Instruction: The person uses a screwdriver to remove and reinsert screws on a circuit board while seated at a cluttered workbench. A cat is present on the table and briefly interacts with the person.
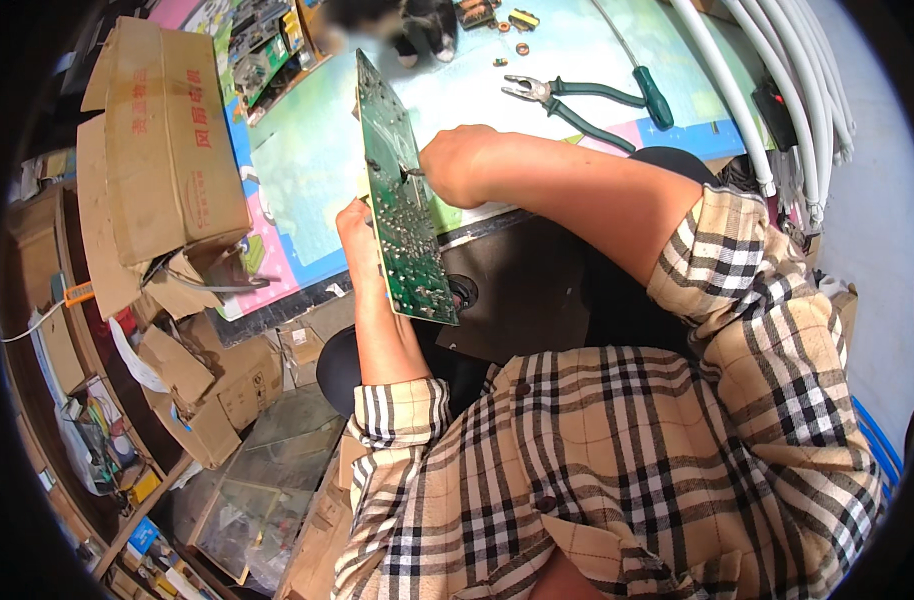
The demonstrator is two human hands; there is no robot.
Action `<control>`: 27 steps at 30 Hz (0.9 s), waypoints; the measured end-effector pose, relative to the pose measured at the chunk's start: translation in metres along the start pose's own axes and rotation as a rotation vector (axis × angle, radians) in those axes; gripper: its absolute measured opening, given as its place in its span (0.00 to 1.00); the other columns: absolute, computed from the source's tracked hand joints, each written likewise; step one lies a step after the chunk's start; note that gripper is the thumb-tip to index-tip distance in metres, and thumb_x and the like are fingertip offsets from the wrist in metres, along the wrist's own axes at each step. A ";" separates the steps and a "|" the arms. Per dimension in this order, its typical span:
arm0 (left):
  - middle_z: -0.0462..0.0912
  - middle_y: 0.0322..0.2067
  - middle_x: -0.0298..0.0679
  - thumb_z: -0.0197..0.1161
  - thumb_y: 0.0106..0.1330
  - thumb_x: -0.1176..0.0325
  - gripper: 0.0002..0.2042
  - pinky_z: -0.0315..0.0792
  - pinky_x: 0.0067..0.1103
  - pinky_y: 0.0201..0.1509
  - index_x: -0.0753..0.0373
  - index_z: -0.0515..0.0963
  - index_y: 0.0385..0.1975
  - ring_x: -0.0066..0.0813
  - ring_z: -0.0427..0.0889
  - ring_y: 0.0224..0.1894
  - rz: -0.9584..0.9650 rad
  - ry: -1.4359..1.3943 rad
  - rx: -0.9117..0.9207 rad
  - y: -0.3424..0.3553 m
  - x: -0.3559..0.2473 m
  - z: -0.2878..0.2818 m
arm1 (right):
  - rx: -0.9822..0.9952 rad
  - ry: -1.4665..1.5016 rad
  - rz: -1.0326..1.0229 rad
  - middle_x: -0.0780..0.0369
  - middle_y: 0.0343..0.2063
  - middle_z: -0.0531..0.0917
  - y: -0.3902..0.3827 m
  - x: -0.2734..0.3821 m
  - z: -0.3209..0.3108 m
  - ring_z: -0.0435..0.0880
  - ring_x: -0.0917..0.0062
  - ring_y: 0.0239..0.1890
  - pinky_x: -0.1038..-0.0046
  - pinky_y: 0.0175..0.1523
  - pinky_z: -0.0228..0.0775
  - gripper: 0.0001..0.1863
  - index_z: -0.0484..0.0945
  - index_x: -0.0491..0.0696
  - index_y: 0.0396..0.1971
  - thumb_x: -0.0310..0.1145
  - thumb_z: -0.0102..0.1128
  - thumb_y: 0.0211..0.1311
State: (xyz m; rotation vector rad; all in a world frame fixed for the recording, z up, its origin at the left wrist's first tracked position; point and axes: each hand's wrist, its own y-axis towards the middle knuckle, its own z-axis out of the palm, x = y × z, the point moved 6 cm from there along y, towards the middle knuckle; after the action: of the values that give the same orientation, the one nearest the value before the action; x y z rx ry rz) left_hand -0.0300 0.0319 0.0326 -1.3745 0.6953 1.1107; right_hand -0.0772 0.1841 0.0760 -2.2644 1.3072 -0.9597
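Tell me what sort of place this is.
Probably a small electronics workshop: there's a large green circuit board held on edge, pliers and a screwdriver on the table, and small loose components near them.

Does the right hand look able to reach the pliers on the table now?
Probably yes: the pliers lie near the right hand with nothing visible between, though that hand is busy at the circuit board.
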 end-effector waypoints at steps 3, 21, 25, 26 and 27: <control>0.81 0.22 0.36 0.52 0.65 0.75 0.09 0.70 0.18 0.20 0.70 0.81 0.33 0.21 0.78 0.18 -0.014 -0.053 -0.004 0.000 0.002 0.001 | -0.050 -0.028 -0.040 0.53 0.44 0.84 -0.002 0.004 0.005 0.84 0.60 0.47 0.64 0.51 0.76 0.15 0.84 0.44 0.42 0.26 0.52 0.58; 0.81 0.22 0.36 0.55 0.62 0.77 0.07 0.69 0.19 0.19 0.68 0.81 0.31 0.20 0.77 0.18 -0.078 0.022 -0.035 0.003 0.001 -0.002 | -0.165 0.227 0.005 0.48 0.40 0.84 0.005 -0.010 0.019 0.85 0.56 0.44 0.60 0.48 0.77 0.15 0.83 0.39 0.39 0.35 0.54 0.64; 0.82 0.24 0.34 0.55 0.66 0.74 0.10 0.68 0.16 0.23 0.70 0.82 0.38 0.17 0.76 0.20 -0.060 0.098 -0.012 0.006 0.001 0.005 | -0.232 0.171 -0.016 0.49 0.39 0.85 0.001 -0.019 0.021 0.84 0.55 0.43 0.59 0.48 0.77 0.18 0.83 0.40 0.37 0.41 0.55 0.66; 0.82 0.25 0.33 0.56 0.67 0.72 0.11 0.68 0.15 0.24 0.70 0.82 0.40 0.16 0.75 0.21 -0.048 0.119 -0.016 0.004 -0.001 0.007 | -0.237 0.156 -0.030 0.48 0.38 0.85 0.002 -0.019 0.022 0.84 0.55 0.43 0.59 0.48 0.77 0.18 0.83 0.40 0.37 0.41 0.54 0.66; 0.82 0.26 0.33 0.55 0.67 0.72 0.10 0.68 0.15 0.24 0.70 0.82 0.40 0.16 0.76 0.21 -0.040 0.113 -0.019 0.005 -0.001 0.007 | -0.241 0.140 -0.041 0.48 0.38 0.85 0.002 -0.020 0.022 0.84 0.55 0.43 0.59 0.48 0.77 0.18 0.83 0.40 0.37 0.41 0.54 0.66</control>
State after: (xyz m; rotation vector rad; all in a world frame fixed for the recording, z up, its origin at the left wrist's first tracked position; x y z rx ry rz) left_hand -0.0358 0.0375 0.0323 -1.4702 0.7370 1.0170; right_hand -0.0695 0.1993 0.0520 -2.4490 1.5140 -1.0412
